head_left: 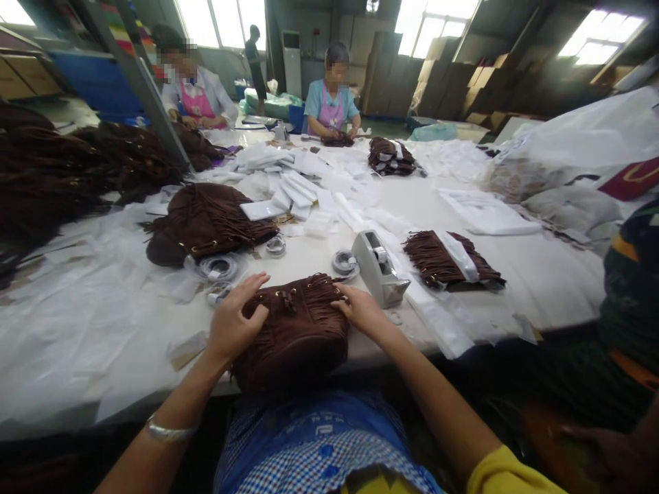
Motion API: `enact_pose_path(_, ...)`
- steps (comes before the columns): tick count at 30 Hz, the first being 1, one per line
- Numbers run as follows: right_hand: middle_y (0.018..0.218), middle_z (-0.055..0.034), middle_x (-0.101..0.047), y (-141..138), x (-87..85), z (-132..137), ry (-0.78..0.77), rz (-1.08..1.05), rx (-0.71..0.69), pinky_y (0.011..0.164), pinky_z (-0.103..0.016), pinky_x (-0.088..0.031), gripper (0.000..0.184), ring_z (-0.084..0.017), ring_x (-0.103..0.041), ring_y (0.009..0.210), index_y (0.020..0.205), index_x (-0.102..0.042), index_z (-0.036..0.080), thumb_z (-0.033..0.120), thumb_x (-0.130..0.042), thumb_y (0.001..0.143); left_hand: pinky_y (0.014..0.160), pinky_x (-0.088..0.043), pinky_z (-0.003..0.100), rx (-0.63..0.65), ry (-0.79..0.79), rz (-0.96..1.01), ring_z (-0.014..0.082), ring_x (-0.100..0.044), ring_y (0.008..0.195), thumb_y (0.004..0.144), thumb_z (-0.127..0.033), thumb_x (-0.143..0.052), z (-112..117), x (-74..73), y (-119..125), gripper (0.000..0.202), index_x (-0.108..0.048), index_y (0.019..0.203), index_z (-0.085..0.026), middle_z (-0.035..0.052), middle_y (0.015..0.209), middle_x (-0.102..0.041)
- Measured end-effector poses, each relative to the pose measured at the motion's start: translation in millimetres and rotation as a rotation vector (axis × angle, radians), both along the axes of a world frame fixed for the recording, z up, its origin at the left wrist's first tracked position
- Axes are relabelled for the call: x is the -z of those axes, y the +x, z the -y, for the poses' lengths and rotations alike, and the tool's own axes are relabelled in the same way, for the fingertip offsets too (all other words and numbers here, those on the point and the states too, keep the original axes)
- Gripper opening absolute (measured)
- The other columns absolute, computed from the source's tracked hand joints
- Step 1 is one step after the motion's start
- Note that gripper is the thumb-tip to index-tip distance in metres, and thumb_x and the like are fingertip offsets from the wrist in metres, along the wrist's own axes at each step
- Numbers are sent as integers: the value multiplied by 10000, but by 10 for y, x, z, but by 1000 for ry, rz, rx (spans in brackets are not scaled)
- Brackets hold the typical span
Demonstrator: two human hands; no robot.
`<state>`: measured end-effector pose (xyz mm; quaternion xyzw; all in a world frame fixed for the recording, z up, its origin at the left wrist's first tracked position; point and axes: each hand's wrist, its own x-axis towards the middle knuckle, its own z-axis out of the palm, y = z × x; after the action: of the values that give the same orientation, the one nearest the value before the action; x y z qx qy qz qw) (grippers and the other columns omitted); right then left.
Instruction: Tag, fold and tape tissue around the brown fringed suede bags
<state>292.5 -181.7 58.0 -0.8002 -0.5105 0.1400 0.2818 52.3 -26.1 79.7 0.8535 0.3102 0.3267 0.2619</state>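
A dark brown fringed bag (293, 329) lies in front of me at the table's near edge, its small tassel tie and metal eyelets facing up. My left hand (237, 321) grips its left side, thumb over the top and fingers reaching along the far corner. At the right side, my right hand (356, 309) has thumb and fingers closed on the fringed edge; the fingertips are partly hidden. Just beyond the right hand stands a grey tape dispenser (378, 267). Rolls of clear tape (344, 262) lie beside it.
Another brown bag (200, 219) lies at the left. A fringed bag with a white band (453, 259) rests at the right. White packets (296, 189) and plastic sheets (66, 329) cover much of the table (546, 274). Co-workers (332, 103) are at the far side; another person stands at my right.
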Motion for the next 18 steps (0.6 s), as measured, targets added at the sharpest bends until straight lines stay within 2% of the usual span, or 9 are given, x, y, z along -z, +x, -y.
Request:
enact_pose_path(2,1208,-121,-679,152,-160,-62,-59,221,72,914,-334,-503,382,-234,-667,1039,1310,-585,187,359,-501,980,1083,-442,383,-17,-25,-52,232,-617,1205,867,-328,-520,-69,-64,54,398,-671,1215,-208,47,1252,-693)
enact_pose_path(4,1266,-151,-643,327,-298,-236,-163,390,138,933,-315,-479,389,-236,-640,1114,1333,-559,163,318,-370,1030,1022,-473,385,-29,4,-208,249,-645,1152,920,-389,-481,-149,-97,154,381,-687,1191,-217,58,1208,-714)
enact_pose_path(5,1268,-170,-637,411,-341,-364,-270,441,144,925,-304,-475,387,-236,-638,1123,1337,-551,143,271,-351,1031,999,-475,401,-10,33,-326,268,-647,1142,941,-402,-455,-190,-97,222,392,-686,1196,-215,77,1213,-710)
enact_pose_path(7,1200,-217,-659,551,-362,-662,-413,460,136,879,-298,-486,344,-255,-661,1083,1260,-601,75,166,-414,986,933,-483,430,65,67,-548,309,-659,1095,959,-408,-432,-274,-64,377,401,-693,1182,-202,123,1194,-710)
enact_pose_path(9,1149,-248,-671,639,-316,-943,-501,453,120,837,-299,-497,311,-270,-680,1041,1178,-645,30,85,-468,929,855,-493,412,156,49,-663,314,-683,998,955,-416,-453,-365,0,515,378,-723,1101,-196,141,1094,-737)
enact_pose_path(11,1156,-264,-663,688,-264,-1137,-557,463,94,817,-305,-503,302,-280,-686,1025,1142,-667,17,53,-499,894,803,-491,361,224,18,-673,282,-692,924,932,-446,-511,-467,68,598,339,-741,1009,-210,117,999,-750)
enact_pose_path(13,1152,-263,-664,726,-261,-1228,-579,481,53,818,-322,-503,282,-292,-683,1019,1106,-689,26,60,-540,870,794,-482,316,285,-3,-661,244,-684,914,907,-487,-559,-569,120,621,327,-737,999,-229,83,980,-743)
enact_pose_path(16,1119,-226,-681,790,-393,-1247,-558,519,-24,867,-355,-485,239,-316,-636,1087,1065,-712,80,143,-613,856,803,-476,294,355,-48,-570,216,-661,908,872,-486,-620,-660,156,589,298,-731,999,-240,55,971,-718)
enact_pose_path(18,1149,-186,-669,810,-531,-1257,-473,550,-51,892,-361,-467,260,-315,-578,1159,1111,-691,135,231,-615,881,807,-476,297,382,-72,-477,209,-645,907,875,-432,-633,-634,153,560,226,-726,947,-239,46,945,-695)
